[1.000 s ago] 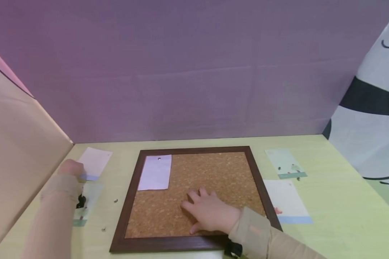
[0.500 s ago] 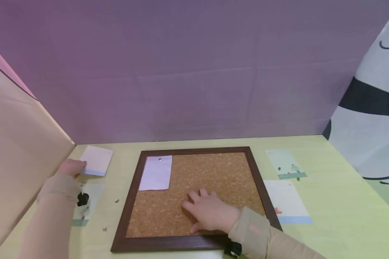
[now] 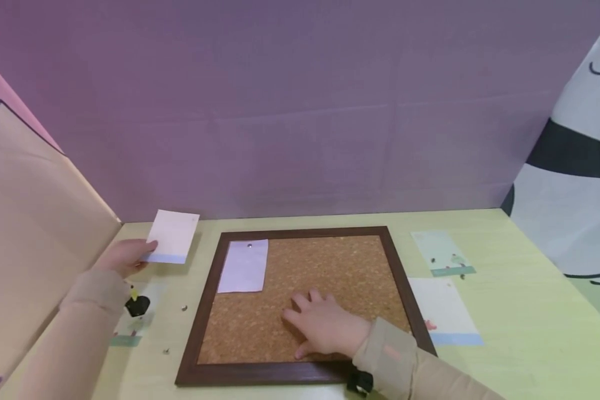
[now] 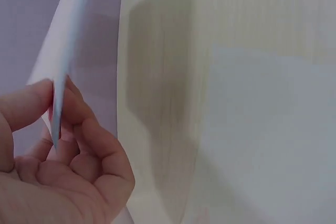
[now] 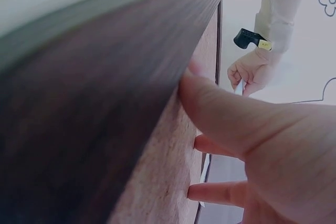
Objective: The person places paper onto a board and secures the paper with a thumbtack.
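Note:
My left hand (image 3: 127,255) pinches a white note card (image 3: 172,233) with a blue bottom band by its lower left edge, above the table's left side. In the left wrist view the card (image 4: 63,40) stands nearly edge-on between thumb and curled fingers, casting a shadow on the table. My right hand (image 3: 325,325) rests with spread fingers on the lower part of a cork board (image 3: 325,261) in a dark brown frame. Its fingertips touch the cork in the right wrist view. A plain lilac-white sheet (image 3: 242,269) hangs at the board's upper left under a metal pushpin (image 3: 250,245).
A green-edged card (image 3: 125,339) lies below the left forearm, with loose pins (image 3: 184,308) between it and the board. To the board's right lie a green-edged card (image 3: 445,253) and a blue-banded card (image 3: 445,311). A purple cloth wall (image 3: 300,111) stands behind.
My left hand has lifted the blue-banded card off the table and carried it rightward, toward the board. The right hand stays in place on the cork.

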`<move>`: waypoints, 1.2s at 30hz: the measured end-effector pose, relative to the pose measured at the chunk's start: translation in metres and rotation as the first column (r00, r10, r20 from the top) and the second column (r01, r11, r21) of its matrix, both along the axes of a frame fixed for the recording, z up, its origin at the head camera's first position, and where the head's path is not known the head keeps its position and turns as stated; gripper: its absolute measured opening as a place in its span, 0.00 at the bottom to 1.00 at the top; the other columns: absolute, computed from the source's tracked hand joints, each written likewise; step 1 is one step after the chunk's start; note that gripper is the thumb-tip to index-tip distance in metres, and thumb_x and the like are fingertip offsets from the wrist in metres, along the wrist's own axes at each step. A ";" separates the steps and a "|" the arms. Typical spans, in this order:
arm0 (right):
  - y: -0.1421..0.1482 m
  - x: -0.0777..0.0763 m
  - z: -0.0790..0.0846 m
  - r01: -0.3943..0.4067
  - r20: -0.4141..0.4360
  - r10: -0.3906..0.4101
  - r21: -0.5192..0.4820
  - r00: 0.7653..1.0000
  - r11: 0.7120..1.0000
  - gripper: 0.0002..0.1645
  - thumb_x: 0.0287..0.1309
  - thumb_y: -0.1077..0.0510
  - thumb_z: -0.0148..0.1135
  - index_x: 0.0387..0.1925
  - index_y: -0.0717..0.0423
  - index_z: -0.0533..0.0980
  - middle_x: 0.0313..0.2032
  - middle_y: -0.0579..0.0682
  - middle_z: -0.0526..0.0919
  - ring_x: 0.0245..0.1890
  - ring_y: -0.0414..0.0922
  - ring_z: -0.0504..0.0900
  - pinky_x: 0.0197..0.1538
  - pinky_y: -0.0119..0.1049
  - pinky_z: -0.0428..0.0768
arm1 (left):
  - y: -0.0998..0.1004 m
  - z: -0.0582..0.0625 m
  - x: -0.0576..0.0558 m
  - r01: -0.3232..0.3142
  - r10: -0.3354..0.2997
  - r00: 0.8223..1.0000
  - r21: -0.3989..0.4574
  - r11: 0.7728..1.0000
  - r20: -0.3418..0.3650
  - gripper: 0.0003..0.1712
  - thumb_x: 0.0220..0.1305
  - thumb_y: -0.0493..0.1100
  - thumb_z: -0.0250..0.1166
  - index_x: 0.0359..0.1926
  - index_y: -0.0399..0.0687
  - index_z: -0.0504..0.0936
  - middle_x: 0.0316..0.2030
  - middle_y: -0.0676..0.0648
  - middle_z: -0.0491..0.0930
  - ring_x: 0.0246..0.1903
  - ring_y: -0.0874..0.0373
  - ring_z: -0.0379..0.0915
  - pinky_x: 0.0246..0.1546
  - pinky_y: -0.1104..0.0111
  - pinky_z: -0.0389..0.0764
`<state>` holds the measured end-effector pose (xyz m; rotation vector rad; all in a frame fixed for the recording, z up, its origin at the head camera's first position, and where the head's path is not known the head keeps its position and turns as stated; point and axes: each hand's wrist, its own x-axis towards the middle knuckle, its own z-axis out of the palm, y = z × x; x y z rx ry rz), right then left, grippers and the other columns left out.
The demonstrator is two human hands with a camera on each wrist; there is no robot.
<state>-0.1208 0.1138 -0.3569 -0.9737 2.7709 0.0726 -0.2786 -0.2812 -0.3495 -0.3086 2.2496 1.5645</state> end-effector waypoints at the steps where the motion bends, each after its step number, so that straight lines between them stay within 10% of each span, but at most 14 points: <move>1: 0.000 0.000 0.000 -0.001 0.005 0.001 -0.004 1.000 1.000 0.39 0.44 0.35 0.66 0.58 0.43 0.68 0.58 0.51 0.67 0.52 0.52 0.69 0.43 0.51 0.77 | 0.002 -0.001 0.001 0.008 -0.008 1.000 0.029 1.000 0.006 0.33 0.69 0.44 0.52 0.62 0.22 0.53 0.28 0.60 0.72 0.29 0.70 0.69 0.36 0.75 0.75; 6: 0.000 -0.001 0.000 0.008 0.030 -0.008 -0.022 1.000 1.000 0.39 0.44 0.36 0.67 0.58 0.43 0.69 0.59 0.51 0.66 0.52 0.53 0.68 0.44 0.52 0.77 | 0.015 -0.002 0.009 0.031 -0.030 0.999 0.074 0.997 -0.023 0.25 0.69 0.45 0.54 0.56 0.28 0.63 0.27 0.62 0.74 0.30 0.70 0.71 0.37 0.75 0.77; 16: 0.000 -0.002 0.002 0.012 0.030 -0.011 -0.025 0.999 1.000 0.40 0.44 0.36 0.67 0.59 0.44 0.68 0.59 0.53 0.66 0.54 0.54 0.68 0.46 0.54 0.76 | 0.056 -0.005 0.033 0.158 -0.158 0.984 -0.017 0.987 -0.083 0.32 0.74 0.43 0.40 0.65 0.18 0.51 0.47 0.39 0.72 0.35 0.69 0.73 0.45 0.69 0.80; 36: 0.000 -0.001 0.004 0.013 0.038 -0.011 -0.030 0.999 0.999 0.42 0.43 0.36 0.67 0.60 0.44 0.68 0.59 0.52 0.66 0.54 0.54 0.68 0.48 0.55 0.76 | 0.093 -0.014 0.060 0.264 -0.268 0.963 -0.088 0.961 -0.037 0.16 0.68 0.41 0.54 0.46 0.29 0.73 0.27 0.53 0.75 0.27 0.65 0.69 0.32 0.72 0.76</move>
